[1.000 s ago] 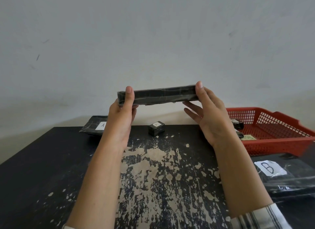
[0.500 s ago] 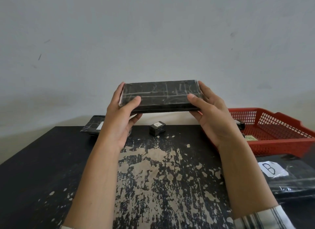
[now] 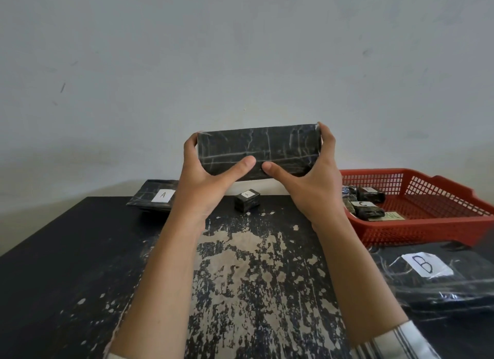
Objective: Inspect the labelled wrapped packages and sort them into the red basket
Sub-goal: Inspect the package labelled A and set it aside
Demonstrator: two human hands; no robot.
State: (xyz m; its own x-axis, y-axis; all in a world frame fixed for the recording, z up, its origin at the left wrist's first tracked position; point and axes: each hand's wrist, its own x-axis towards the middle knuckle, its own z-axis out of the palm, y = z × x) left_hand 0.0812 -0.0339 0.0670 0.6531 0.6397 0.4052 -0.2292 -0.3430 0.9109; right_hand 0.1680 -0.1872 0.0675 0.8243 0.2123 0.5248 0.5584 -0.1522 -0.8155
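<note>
Tilted further toward the camera than half a second ago, the held package (image 3: 258, 151) now presents its broad face, and both thumbs have slid inward along its lower edge until they nearly meet; the table (image 3: 80, 265) shows dark, unoccupied surface from its slanting left edge to the worn middle patch under the forearms; a flat package labelled A (image 3: 157, 196) lies at the back edge, partly hidden by the left wrist; the left hand (image 3: 205, 176) clasps the held package's left end, fingers behind, thumb across the front; the held package is raised above the table's back edge, level, in front of the wall; a small labelled package (image 3: 247, 200) sits on the table below it, between the wrists; the right hand (image 3: 307, 176) clasps the right end in mirror fashion; the red basket (image 3: 427, 225) stands at the far right, holding wrapped packages (image 3: 367, 208) in its left part; a package labelled B (image 3: 427, 278) lies just in front of the basket.
</note>
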